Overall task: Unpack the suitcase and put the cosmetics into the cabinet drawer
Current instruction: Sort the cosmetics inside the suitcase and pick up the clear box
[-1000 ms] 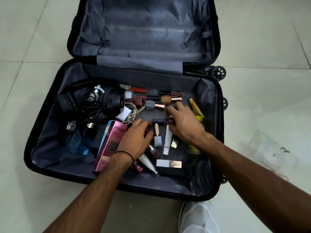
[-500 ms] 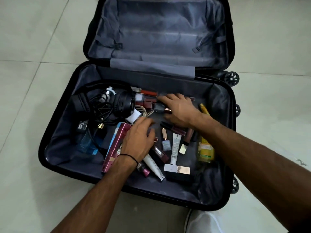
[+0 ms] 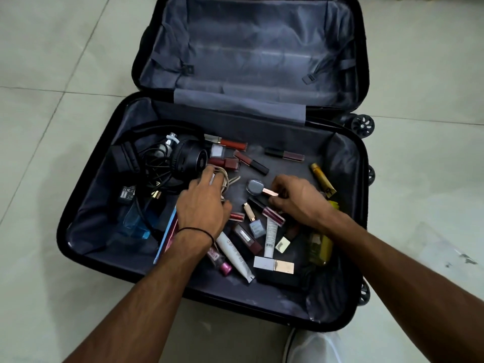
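Right hand [image 3: 296,200] pinches grey-headed rose-gold-handled brush [image 3: 258,187], mid black suitcase [image 3: 288,138]. Left hand [image 3: 204,206] on beige cord [image 3: 227,180], grip unclear. I'd grab cosmetics only and leave the cables.

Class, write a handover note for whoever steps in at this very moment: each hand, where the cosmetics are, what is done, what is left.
Left hand: rests on the beige cable; grip unclear.
Right hand: fingers pinch the rose-gold handle of the grey-headed applicator.
Cosmetics: lip glosses, white tube and yellow bottle lie in the near half of the suitcase, beside the headphones.
Done: suitcase open.
Left: move the cosmetics to the cabinet drawer, which is not in view.
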`<state>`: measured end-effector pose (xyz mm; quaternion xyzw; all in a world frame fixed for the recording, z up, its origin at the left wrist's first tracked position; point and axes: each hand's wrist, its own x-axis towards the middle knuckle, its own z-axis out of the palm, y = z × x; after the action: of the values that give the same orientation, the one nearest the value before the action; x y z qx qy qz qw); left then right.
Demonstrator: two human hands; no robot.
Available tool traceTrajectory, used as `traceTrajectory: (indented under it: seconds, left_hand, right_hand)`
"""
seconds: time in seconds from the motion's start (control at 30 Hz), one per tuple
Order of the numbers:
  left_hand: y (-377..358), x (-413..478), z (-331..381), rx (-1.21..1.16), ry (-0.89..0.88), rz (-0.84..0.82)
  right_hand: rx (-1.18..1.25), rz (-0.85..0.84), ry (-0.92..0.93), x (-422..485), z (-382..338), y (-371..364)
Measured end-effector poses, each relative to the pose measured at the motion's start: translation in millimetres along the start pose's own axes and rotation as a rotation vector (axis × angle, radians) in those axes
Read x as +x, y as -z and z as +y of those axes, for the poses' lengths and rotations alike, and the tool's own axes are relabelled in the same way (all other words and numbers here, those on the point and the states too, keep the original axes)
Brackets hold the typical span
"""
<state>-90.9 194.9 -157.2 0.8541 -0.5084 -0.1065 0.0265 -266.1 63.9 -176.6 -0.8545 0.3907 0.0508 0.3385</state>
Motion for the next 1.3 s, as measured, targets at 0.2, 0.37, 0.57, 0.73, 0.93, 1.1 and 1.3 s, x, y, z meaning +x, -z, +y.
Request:
traceTrajectory:
  seconds: [0.2, 0.37, 0.57, 0.73, 0.93, 1.1, 1.3]
  left_hand:
    - [4, -5, -21, -0.052, -0.097, 0.019]
    - [3, -10, -28, -0.056, -0.142, 0.048]
    - [2, -15, -32, -0.071, -0.149, 0.074]
    - [0, -19, -35, -0.096, -0.171, 0.083]
    - [-5, -31, -37, -0.372, -0.226, 0.137]
    - [-8, -46, -34, -0.466, -0.359, 0.025]
    - [6, -46, -45, -0.229, -0.372, -0.317]
  right_hand:
    - [0.078, 0.113, -0.025, 3, 11, 7]
    - [0.140, 0.238, -0.015, -1, 9, 9]
    - [0.142, 0.360, -0.002, -10, 3, 9]
    - [0.087, 0.380, 0.009, -33, -10, 4]
    - [0.116, -0.026, -0.044, -84, -38, -32]
    - [-0.062, -0.060, -0.027, -97, -40, -48]
    - [-0.173, -0.045, -0.034, -95, -43, -47]
